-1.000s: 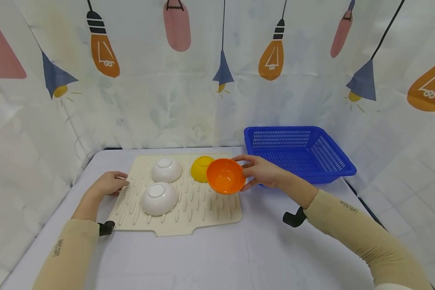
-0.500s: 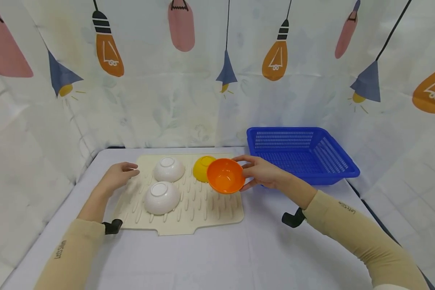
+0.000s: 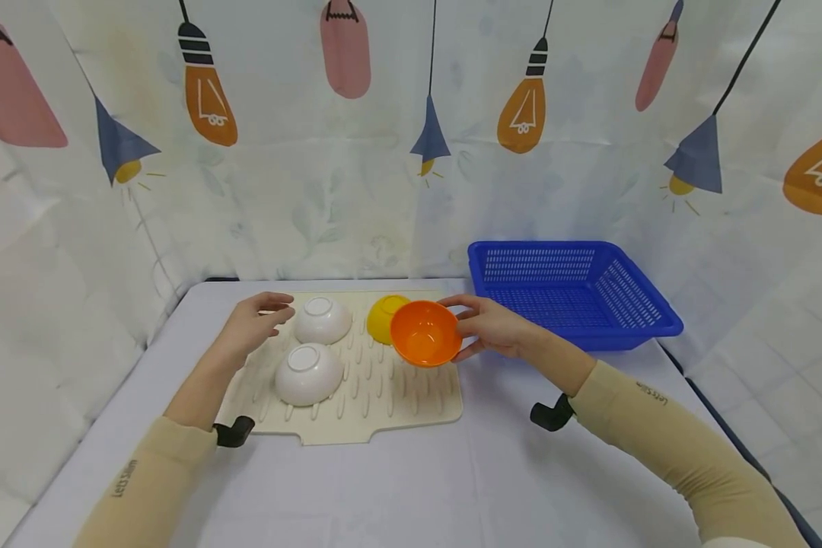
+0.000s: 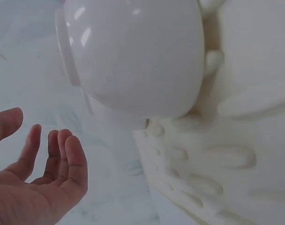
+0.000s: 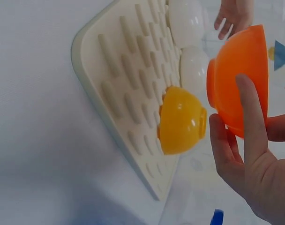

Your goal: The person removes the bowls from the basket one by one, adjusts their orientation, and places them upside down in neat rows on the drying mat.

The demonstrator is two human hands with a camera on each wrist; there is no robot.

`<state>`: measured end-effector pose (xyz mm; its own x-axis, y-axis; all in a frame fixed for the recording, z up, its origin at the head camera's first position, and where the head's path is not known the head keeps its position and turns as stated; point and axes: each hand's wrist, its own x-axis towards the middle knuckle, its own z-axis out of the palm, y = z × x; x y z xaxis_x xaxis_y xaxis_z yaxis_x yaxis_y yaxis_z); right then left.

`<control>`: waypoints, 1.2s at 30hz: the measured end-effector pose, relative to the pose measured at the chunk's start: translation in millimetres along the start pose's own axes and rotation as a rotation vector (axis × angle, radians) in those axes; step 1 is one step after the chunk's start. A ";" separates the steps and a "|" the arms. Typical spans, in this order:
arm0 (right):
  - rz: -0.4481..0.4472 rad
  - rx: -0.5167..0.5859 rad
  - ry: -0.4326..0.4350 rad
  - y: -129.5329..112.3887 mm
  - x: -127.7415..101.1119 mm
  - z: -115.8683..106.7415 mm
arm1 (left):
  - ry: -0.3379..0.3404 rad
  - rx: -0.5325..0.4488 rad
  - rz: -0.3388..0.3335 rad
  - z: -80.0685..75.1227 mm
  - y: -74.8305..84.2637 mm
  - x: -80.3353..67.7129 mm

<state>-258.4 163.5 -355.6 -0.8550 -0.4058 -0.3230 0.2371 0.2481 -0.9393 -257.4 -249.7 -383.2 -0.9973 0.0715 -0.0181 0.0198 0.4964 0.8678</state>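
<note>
Reaching forward since a second ago, the left hand (image 3: 253, 323) has left the near-left edge of the cream drying mat (image 3: 383, 396) and now hovers, fingers loosely spread and empty, just beside the farther of two upturned white bowls (image 3: 323, 320). Pinched by its rim between thumb and fingers of the right hand (image 3: 496, 327), the orange bowl (image 3: 425, 332) is tilted on edge, clear of the mat's right side, about where it was held before. Behind it sits an upturned yellow bowl (image 3: 383, 316); the nearer white bowl (image 3: 307, 373) rests mid-mat. To the right, the blue basket (image 3: 647, 327) holds nothing visible. Judged from this, one bowl is lifted, three remain on the mat, and none has reached the basket.
</note>
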 end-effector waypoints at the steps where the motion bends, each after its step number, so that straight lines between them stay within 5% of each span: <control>1: -0.001 0.000 -0.002 -0.1 0.0 0.3 | 0.002 -0.008 0.008 2.2 2.7 -0.1; 13: 0.000 0.010 -0.007 3.3 3.3 0.4 | -0.036 -0.223 0.025 37.7 37.5 -5.2; 30: 0.013 0.048 -0.037 9.7 7.9 5.2 | -0.395 -0.447 -0.019 88.9 51.2 -9.9; 36: 0.028 0.059 -0.026 12.8 10.1 7.8 | -0.443 -0.501 -0.062 102.2 50.0 -10.5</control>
<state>-260.4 155.7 -371.8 -0.8354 -0.4229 -0.3510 0.2879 0.2072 -0.9350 -238.7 -137.3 -390.4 -0.8700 0.4571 -0.1849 -0.1788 0.0570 0.9822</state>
